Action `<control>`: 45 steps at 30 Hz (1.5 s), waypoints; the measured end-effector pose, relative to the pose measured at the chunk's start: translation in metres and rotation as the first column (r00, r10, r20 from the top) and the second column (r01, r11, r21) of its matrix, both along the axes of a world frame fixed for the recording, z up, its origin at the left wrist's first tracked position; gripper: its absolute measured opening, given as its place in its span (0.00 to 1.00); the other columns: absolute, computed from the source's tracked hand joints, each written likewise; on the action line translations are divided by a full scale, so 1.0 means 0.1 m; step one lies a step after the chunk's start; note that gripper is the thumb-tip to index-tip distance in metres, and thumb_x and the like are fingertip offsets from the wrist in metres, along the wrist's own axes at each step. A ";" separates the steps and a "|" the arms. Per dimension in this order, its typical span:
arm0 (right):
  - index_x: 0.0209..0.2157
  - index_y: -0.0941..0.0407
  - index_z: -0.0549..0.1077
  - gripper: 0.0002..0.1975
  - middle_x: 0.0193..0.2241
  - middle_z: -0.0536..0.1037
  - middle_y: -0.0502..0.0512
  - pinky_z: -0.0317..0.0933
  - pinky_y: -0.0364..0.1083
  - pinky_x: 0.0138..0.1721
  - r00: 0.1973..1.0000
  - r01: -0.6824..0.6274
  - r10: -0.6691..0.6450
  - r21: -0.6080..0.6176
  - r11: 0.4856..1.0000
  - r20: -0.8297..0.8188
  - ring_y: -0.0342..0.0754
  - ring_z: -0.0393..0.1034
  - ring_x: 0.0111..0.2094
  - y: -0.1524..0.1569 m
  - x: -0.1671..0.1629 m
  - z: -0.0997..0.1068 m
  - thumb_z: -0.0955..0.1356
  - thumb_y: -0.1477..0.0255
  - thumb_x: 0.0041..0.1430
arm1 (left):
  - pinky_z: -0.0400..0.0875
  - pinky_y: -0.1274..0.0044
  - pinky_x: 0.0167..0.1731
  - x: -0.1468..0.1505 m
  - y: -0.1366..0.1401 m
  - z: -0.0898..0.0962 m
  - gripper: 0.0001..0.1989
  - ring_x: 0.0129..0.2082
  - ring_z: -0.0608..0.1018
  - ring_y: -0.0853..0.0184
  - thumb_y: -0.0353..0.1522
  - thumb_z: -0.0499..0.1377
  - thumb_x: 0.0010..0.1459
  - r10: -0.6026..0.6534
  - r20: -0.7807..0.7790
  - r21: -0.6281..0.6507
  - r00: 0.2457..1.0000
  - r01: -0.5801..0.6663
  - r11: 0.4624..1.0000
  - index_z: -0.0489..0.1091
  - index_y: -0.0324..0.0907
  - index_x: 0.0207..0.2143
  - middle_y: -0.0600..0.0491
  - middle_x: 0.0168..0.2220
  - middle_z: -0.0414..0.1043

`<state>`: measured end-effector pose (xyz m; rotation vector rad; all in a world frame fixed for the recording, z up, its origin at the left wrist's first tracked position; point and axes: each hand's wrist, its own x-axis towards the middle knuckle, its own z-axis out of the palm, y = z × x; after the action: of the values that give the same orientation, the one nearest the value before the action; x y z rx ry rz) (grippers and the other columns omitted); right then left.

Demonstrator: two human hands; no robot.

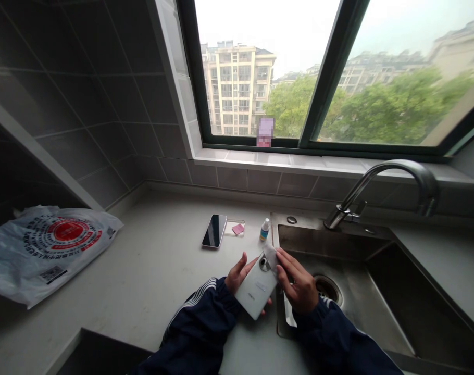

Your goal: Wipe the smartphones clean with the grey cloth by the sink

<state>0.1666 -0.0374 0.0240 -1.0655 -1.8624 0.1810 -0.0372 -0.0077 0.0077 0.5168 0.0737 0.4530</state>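
My left hand is closed round a white smartphone, its back turned up and its round camera ring at the top. Fingertips show at the phone's far lower edge. Between the fingers of my right hand is a white wipe, pressed against the phone's upper right corner by the camera. A white strip hangs below my right hand; whether it belongs to the wipe I cannot tell. Just beyond the phone stands a small white bottle with a blue and yellow label.
A second phone lies screen up on the counter, beside a clear phone case with a pink piece on it. To the right is a steel sink with a tap. A plastic bag lies far left.
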 end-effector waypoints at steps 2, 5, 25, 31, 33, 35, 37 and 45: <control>0.59 0.53 0.66 0.22 0.58 0.67 0.57 0.63 0.55 0.57 1.000 -0.021 0.021 -0.018 1.000 -0.004 0.55 0.65 0.57 -0.01 -0.01 0.01 0.63 0.74 0.64 | 0.70 0.56 0.33 0.01 -0.01 0.01 0.40 0.39 0.79 0.46 0.60 0.40 0.54 -0.025 -0.005 0.002 1.000 0.025 1.000 0.41 0.54 0.65 0.38 0.53 0.66; 0.60 0.53 0.65 0.22 0.59 0.66 0.56 0.63 0.54 0.57 0.999 -0.049 0.049 -0.046 0.998 -0.014 0.55 0.64 0.58 -0.02 -0.02 0.03 0.63 0.73 0.64 | 0.70 0.55 0.33 0.01 -0.03 0.02 0.40 0.38 0.79 0.47 0.60 0.41 0.55 -0.060 -0.016 -0.002 0.998 0.060 0.998 0.39 0.54 0.65 0.38 0.53 0.67; 0.53 0.53 0.73 0.17 0.52 0.74 0.58 0.66 0.57 0.52 0.989 -0.062 0.056 -0.038 0.997 -0.137 0.56 0.69 0.53 -0.04 -0.01 0.18 0.62 0.70 0.65 | 0.69 0.57 0.34 -0.06 -0.05 0.13 0.42 0.38 0.79 0.48 0.60 0.41 0.54 -0.042 -0.010 0.018 0.999 0.042 0.999 0.39 0.52 0.66 0.35 0.53 0.67; 0.56 0.52 0.70 0.19 0.56 0.70 0.58 0.64 0.57 0.54 0.985 -0.140 0.130 -0.080 0.987 -0.112 0.56 0.66 0.56 -0.04 -0.04 0.18 0.62 0.70 0.65 | 0.70 0.58 0.33 -0.04 -0.08 0.09 0.40 0.37 0.79 0.48 0.58 0.43 0.56 -0.108 -0.035 0.023 0.994 0.109 0.994 0.41 0.52 0.65 0.37 0.51 0.68; 0.56 0.52 0.70 0.19 0.56 0.70 0.58 0.64 0.57 0.54 0.984 -0.139 0.129 -0.082 0.987 -0.122 0.56 0.66 0.56 -0.04 -0.04 0.16 0.62 0.70 0.65 | 0.70 0.58 0.32 -0.03 -0.07 0.08 0.40 0.36 0.79 0.49 0.58 0.44 0.55 -0.091 -0.037 0.026 0.995 0.092 0.995 0.41 0.52 0.65 0.37 0.50 0.69; 0.55 0.52 0.70 0.18 0.56 0.70 0.58 0.64 0.56 0.54 0.984 -0.120 0.108 -0.079 0.990 -0.141 0.56 0.66 0.56 -0.03 -0.04 0.15 0.61 0.70 0.66 | 0.70 0.58 0.32 -0.03 -0.06 0.07 0.40 0.35 0.79 0.50 0.58 0.44 0.55 -0.067 -0.032 0.030 0.997 0.068 0.997 0.42 0.52 0.65 0.37 0.51 0.69; 0.54 0.52 0.71 0.18 0.55 0.71 0.58 0.65 0.56 0.54 0.984 -0.094 0.081 -0.076 0.993 -0.159 0.55 0.67 0.55 -0.03 -0.03 0.14 0.61 0.70 0.66 | 0.70 0.58 0.31 -0.04 -0.04 0.07 0.39 0.36 0.79 0.50 0.58 0.44 0.55 -0.033 -0.022 0.029 0.999 0.034 0.999 0.43 0.52 0.64 0.37 0.51 0.68; 0.54 0.52 0.70 0.17 0.54 0.72 0.57 0.65 0.56 0.53 0.988 -0.016 0.006 -0.058 0.998 -0.156 0.54 0.68 0.54 0.00 0.01 0.08 0.60 0.72 0.66 | 0.69 0.57 0.32 -0.04 0.03 0.10 0.43 0.39 0.78 0.47 0.60 0.45 0.53 0.056 0.006 0.011 0.998 -0.056 0.998 0.42 0.51 0.65 0.34 0.54 0.66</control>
<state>0.1681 -0.0375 0.0325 -1.0509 -1.7319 0.3186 -0.0412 -0.0050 0.0172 0.5252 0.0802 0.5097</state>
